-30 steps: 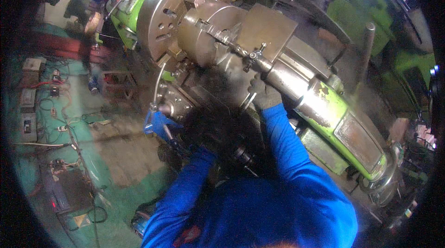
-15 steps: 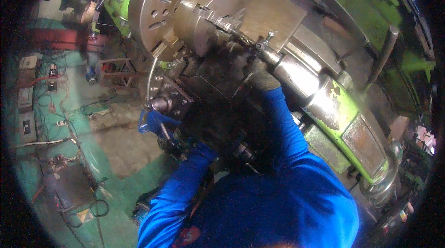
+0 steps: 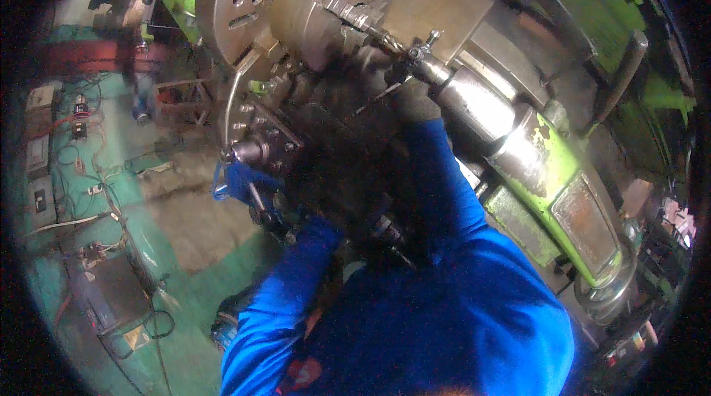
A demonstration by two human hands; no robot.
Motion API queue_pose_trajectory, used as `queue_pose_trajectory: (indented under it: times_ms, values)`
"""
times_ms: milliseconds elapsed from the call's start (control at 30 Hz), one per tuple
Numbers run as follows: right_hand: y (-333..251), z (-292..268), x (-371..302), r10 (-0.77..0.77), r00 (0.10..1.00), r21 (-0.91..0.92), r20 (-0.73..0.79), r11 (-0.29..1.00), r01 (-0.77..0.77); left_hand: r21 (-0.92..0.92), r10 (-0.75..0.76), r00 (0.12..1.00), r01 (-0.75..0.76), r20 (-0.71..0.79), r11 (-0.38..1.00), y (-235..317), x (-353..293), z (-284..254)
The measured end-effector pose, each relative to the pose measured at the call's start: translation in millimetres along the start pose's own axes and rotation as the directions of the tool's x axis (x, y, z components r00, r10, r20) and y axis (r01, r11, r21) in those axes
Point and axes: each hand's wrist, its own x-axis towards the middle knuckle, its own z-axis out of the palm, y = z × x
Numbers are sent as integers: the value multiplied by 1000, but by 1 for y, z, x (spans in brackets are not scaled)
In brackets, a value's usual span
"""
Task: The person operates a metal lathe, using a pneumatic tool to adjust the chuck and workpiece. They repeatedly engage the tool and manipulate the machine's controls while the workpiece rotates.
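Note:
My right hand (image 3: 416, 102), in a dark grey glove, is closed round a thin, light-coloured rod (image 3: 381, 96) below a lathe's tailstock quill (image 3: 480, 109). The rod slants down and left from the fingers into deep shadow. Just above the hand is a metal fitting (image 3: 422, 54) with a short cross handle. A spiral drill bit (image 3: 391, 42) points from it toward the round metal workpiece (image 3: 296, 17) at the faceplate (image 3: 235, 14). My left hand (image 3: 315, 227) is in shadow by a lever (image 3: 258, 197) of the carriage; its fingers and grip are hidden.
The green tailstock body (image 3: 548, 162) slopes down to a handwheel (image 3: 609, 298) at right. A square metal plate (image 3: 437, 7) stands behind the drill. A blue cloth (image 3: 241, 180) hangs at the carriage handle. Cables and a dark box (image 3: 112, 294) lie on the green floor at left.
The thin rod in my right hand has swung up to a flatter slant, and the hand has shifted slightly. My left hand stays near the carriage lever. The whole view has shifted a little.

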Motion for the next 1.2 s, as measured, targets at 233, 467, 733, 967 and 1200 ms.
queue_pose_trajectory:
  times_ms: [233,467,733,967,1200]
  values:
    - [1,0,19,-97,995,-156,-23,984,92,183,-463,867,492,-182,851,32,4,106]
    - [1,-6,22,-158,986,-347,-57,929,129,275,-210,953,267,-218,924,21,4,119]
    - [-2,-3,-25,-97,994,-848,54,522,97,-17,392,907,-395,150,919,12,11,-54]
    - [62,17,6,-37,992,-591,118,800,100,-68,270,871,-265,412,962,14,29,-57]
    - [61,23,-3,-58,992,-447,-116,895,0,-97,299,914,-283,273,954,8,27,-48]
